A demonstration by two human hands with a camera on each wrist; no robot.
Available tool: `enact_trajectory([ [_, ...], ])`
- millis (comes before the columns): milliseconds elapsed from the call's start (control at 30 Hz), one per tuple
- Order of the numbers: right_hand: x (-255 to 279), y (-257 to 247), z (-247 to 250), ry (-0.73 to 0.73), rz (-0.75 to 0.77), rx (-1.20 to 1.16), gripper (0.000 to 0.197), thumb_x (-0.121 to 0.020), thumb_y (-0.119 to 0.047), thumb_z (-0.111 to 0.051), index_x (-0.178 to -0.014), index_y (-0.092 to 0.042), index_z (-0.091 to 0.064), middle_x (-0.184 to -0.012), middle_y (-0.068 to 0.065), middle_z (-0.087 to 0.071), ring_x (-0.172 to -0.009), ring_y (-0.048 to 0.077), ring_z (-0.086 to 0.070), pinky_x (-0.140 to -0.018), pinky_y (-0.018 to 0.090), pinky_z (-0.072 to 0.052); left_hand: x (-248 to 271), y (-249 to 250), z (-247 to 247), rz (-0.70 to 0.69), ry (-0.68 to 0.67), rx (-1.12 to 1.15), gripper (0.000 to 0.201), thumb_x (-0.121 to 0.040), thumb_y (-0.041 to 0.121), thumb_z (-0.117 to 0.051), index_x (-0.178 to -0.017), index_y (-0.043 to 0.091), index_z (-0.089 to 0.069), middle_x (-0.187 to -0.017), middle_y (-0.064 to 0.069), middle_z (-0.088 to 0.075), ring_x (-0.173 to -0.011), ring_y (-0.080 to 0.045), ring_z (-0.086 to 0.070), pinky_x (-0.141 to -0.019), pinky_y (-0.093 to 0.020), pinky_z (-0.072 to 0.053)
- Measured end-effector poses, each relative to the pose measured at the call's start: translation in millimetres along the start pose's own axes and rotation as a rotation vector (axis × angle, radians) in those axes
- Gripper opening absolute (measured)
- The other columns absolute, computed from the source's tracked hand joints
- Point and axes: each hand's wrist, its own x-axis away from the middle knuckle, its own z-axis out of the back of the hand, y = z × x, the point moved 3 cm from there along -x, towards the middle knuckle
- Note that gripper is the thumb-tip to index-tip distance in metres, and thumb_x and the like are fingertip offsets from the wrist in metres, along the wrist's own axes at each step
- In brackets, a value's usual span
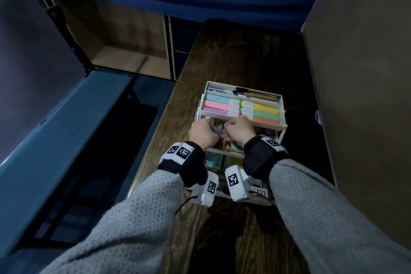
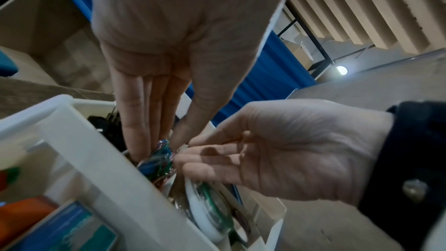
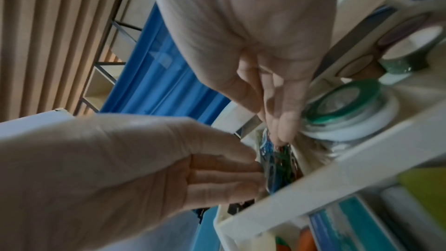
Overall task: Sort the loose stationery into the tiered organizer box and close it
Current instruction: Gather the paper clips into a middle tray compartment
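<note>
Highlighters are already trayed at twelve o'clock, while paper clips are pinched by the left hand and right hand into the organizer box, unclosed.

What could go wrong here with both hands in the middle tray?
1. The paper clips sit as a tangled bunch between both hands; some may snag on the fingers and spill out when the hands lift.
2. The tape roll lies right beside the clips, so clips may slide into its compartment.

Grey knit sleeves, black wristbands
</note>
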Motion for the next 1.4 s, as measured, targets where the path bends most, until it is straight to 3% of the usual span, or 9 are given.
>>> enact_trajectory([
  [100, 13.0, -2.0, 7.8, -0.021, 0.028, -0.025, 0.027, -0.092, 0.006, -0.043, -0.112, 0.009, -0.061, -0.104, 0.025, -0.067, -0.091, 0.034, -0.069, -0.086, 0.045, -0.057, 4.8, 1.4, 1.1, -0.011, -0.007, 0.017, 0.021, -0.082, 0.009, -0.060, -0.100, 0.004, -0.067, -0.106, -0.015, -0.067, -0.097, -0.028, -0.064, -0.084, -0.037, -0.056],
  [167, 27.7, -1.5, 14.9, -0.020, 0.101, -0.032, 0.030, -0.093, 0.004, -0.044, -0.118, 0.001, -0.060, -0.104, 0.019, -0.066, -0.092, 0.032, -0.068, -0.086, 0.045, -0.056, 10.7, 2.6, 3.3, -0.048, -0.006, 0.023, 0.022, -0.082, 0.006, -0.057, -0.100, 0.004, -0.069, -0.106, -0.016, -0.067, -0.099, -0.029, -0.064, -0.086, -0.039, -0.055],
  [300, 73.0, 18.6, 27.4, -0.062, 0.235, -0.043, 0.019, -0.095, -0.001, -0.046, -0.100, -0.009, -0.063, -0.089, 0.008, -0.064, -0.074, 0.019, -0.065, -0.066, 0.029, -0.058, 31.9, -3.6, 12.0, -0.229, 0.025, 0.032, 0.029, -0.084, 0.005, -0.053, -0.105, 0.014, -0.072, -0.107, -0.007, -0.071, -0.100, -0.020, -0.065, -0.091, -0.031, -0.052],
  [367, 95.5, 44.4, 24.4, -0.169, 0.250, 0.010, 0.012, -0.093, -0.002, -0.052, -0.097, -0.006, -0.063, -0.085, 0.008, -0.065, -0.066, 0.014, -0.062, -0.056, 0.022, -0.053, 50.9, -15.6, 16.0, -0.348, 0.072, 0.031, 0.026, -0.086, 0.008, -0.054, -0.103, 0.018, -0.072, -0.100, 0.004, -0.071, -0.088, -0.006, -0.065, -0.083, -0.018, -0.050],
  [467, 121.7, 99.4, 5.8, -0.356, 0.225, 0.212, 0.005, -0.089, -0.002, -0.061, -0.091, -0.004, -0.064, -0.082, 0.009, -0.064, -0.071, 0.019, -0.062, -0.066, 0.031, -0.051, 87.0, -49.8, 8.5, -0.477, 0.075, 0.038, 0.014, -0.086, 0.012, -0.060, -0.089, 0.022, -0.070, -0.080, 0.017, -0.061, -0.066, 0.011, -0.056, -0.061, 0.001, -0.039],
  [600, 138.3, 176.8, -23.6, -0.417, 0.045, 0.504, 0.017, -0.082, -0.017, -0.071, -0.092, -0.012, -0.058, -0.094, 0.003, -0.057, -0.095, 0.026, -0.060, -0.078, 0.031, -0.047, 129.1, -120.1, -32.6, -0.458, -0.145, -0.118, 0.002, -0.084, 0.021, -0.066, -0.087, 0.021, -0.067, -0.081, 0.010, -0.062, -0.072, -0.004, -0.057, -0.064, -0.005, -0.039],
  [767, 148.4, 207.6, -51.1, -0.280, 0.057, 0.489, 0.041, -0.074, -0.041, -0.076, -0.096, -0.022, -0.047, -0.106, 0.000, -0.046, -0.099, 0.021, -0.053, -0.087, 0.035, -0.046, 161.6, -179.3, -87.7, -0.360, -0.363, -0.315, 0.042, -0.078, 0.043, -0.070, -0.108, 0.019, -0.055, -0.105, 0.001, -0.052, -0.096, -0.015, -0.054, -0.082, -0.026, -0.043],
  [1100, 156.8, 210.4, -63.2, -0.297, 0.223, 0.570, 0.012, -0.089, -0.021, -0.061, -0.083, -0.020, -0.051, -0.100, 0.001, -0.047, -0.101, 0.020, -0.050, -0.091, 0.035, -0.043, 163.1, -173.6, -110.5, -0.412, -0.318, -0.350, 0.020, -0.083, 0.029, -0.066, -0.096, 0.016, -0.059, -0.103, -0.004, -0.053, -0.095, -0.024, -0.057, -0.081, -0.035, -0.045],
  [1400, 160.8, 220.1, -48.7, -0.262, 0.189, 0.393, 0.017, -0.085, -0.002, -0.053, -0.090, -0.018, -0.050, -0.082, 0.000, -0.055, -0.077, 0.016, -0.055, -0.073, 0.030, -0.046, 164.0, -167.1, -112.9, -0.501, -0.330, -0.339, 0.013, -0.083, 0.020, -0.063, -0.094, 0.016, -0.057, -0.100, -0.003, -0.060, -0.095, -0.022, -0.057, -0.080, -0.034, -0.044],
])
